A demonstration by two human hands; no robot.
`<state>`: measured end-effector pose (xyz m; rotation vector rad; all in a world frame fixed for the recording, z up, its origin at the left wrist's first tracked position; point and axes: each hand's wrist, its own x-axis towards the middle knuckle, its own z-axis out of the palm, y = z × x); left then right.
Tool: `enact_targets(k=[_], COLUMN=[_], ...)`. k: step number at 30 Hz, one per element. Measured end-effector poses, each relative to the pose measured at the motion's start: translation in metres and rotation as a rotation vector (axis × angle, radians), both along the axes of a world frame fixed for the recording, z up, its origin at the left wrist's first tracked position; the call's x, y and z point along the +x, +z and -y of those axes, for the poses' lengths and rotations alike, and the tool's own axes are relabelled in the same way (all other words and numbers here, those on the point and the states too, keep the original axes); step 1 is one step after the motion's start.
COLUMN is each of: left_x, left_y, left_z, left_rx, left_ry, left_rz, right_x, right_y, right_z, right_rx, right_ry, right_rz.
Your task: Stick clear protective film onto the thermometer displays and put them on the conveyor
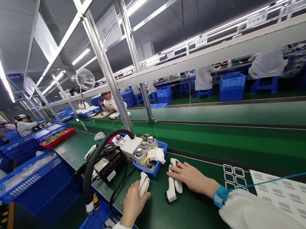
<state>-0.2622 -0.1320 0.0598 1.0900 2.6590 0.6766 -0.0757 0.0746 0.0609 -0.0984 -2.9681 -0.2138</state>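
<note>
My left hand (134, 205) is closed around a white curved plastic part (143, 183) on the green mat. My right hand (190, 177) lies flat with its fingers spread over two more white plastic parts (173, 183) lying side by side. A blue wrist strap (220, 196) with a blue cord circles my right wrist. Both sleeves are white.
A small blue tray (160, 163) with metal-capped bottles and a cloth sits just beyond my hands, beside a black device (109, 165) and a black hose (91, 164). A label sheet (292, 197) lies right. Blue crates (28, 177) stand left. Other people sit at benches farther off.
</note>
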Motion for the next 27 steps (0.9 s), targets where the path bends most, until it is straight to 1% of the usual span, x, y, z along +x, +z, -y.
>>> enact_targets(k=[2, 4, 6, 10, 12, 14, 17, 19, 22, 24, 27], left_x=[0.008, 0.019, 0.031, 0.052, 0.061, 0.070, 0.084, 0.090, 0.094, 0.093, 0.091], left_y=[-0.007, -0.011, -0.013, -0.011, -0.011, -0.013, -0.020, -0.024, -0.027, -0.029, -0.032], left_z=[0.003, 0.002, -0.001, -0.008, -0.011, -0.015, -0.023, -0.031, -0.043, -0.047, -0.050], left_rx=[-0.076, -0.114, -0.139, -0.169, -0.154, -0.123, -0.066, -0.027, 0.044, 0.070, 0.085], left_ry=[-0.004, -0.029, -0.066, -0.115, -0.133, -0.181, -0.269, -0.294, -0.339, -0.364, -0.370], left_rz=[-0.008, -0.016, -0.017, -0.030, -0.025, 0.001, 0.050, 0.069, 0.091, 0.115, 0.110], right_x=[-0.003, 0.000, 0.010, 0.039, 0.051, 0.057, 0.058, 0.057, 0.059, 0.060, 0.061], right_y=[0.003, 0.006, 0.008, 0.011, 0.012, 0.013, 0.013, 0.012, 0.008, 0.007, 0.008], right_z=[0.001, 0.002, 0.005, 0.020, 0.030, 0.040, 0.049, 0.051, 0.050, 0.050, 0.053], right_rx=[0.005, -0.001, -0.005, -0.023, -0.023, -0.016, -0.030, -0.065, -0.126, -0.132, -0.099], right_ry=[0.039, 0.082, 0.125, 0.175, 0.187, 0.189, 0.191, 0.165, 0.073, 0.029, 0.041], right_rz=[0.016, 0.033, 0.052, 0.058, 0.046, 0.045, 0.046, 0.023, -0.027, -0.031, 0.003])
